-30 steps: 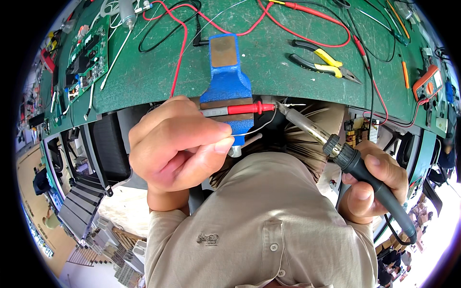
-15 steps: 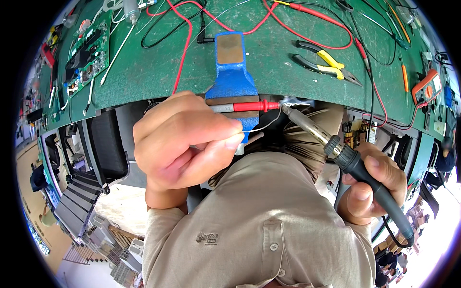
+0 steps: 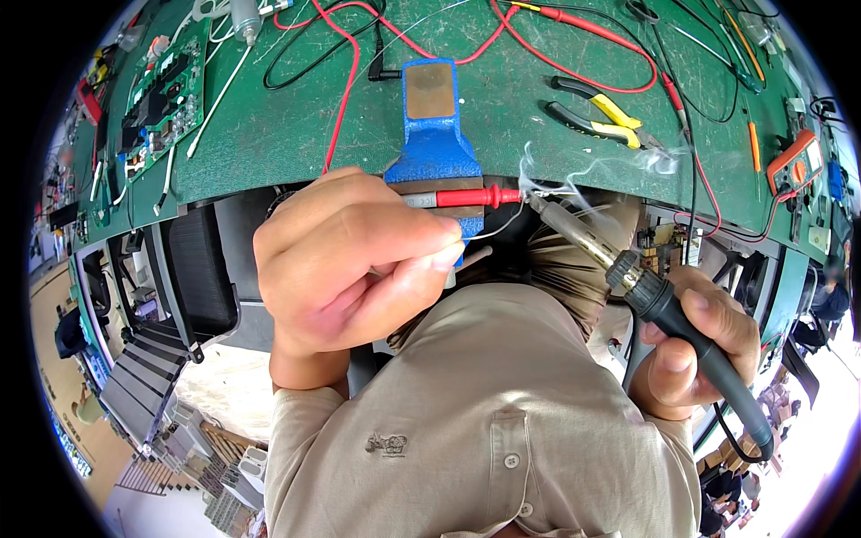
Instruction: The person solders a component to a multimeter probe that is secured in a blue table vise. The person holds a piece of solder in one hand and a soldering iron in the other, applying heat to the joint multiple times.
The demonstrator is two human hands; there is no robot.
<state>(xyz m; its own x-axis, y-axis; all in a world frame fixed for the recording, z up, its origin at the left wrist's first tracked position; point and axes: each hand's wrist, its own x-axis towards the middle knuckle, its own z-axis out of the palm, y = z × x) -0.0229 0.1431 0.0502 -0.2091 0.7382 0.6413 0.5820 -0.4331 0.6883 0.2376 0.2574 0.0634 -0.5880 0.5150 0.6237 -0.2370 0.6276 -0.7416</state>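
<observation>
Red and grey, a test probe (image 3: 465, 197) lies sideways, clamped in a blue bench vise (image 3: 433, 161) at the near edge of a green worktop (image 3: 269, 134). Our left hand (image 3: 345, 255) pinches thin solder wire (image 3: 494, 234) between thumb and forefinger, its far end curving up to the probe's right end. Our right hand (image 3: 725, 323) grips a black-handled soldering iron (image 3: 659, 302), tip at that same end, amid wispy smoke (image 3: 664, 162). Beyond lie yellow-and-black pliers (image 3: 617, 111); farther right, an orange multimeter (image 3: 796, 164).

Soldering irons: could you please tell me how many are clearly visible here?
1. The soldering iron is in the right hand, its tip close to the red probe held in the blue vise. Others could be hidden in the clutter.
</observation>
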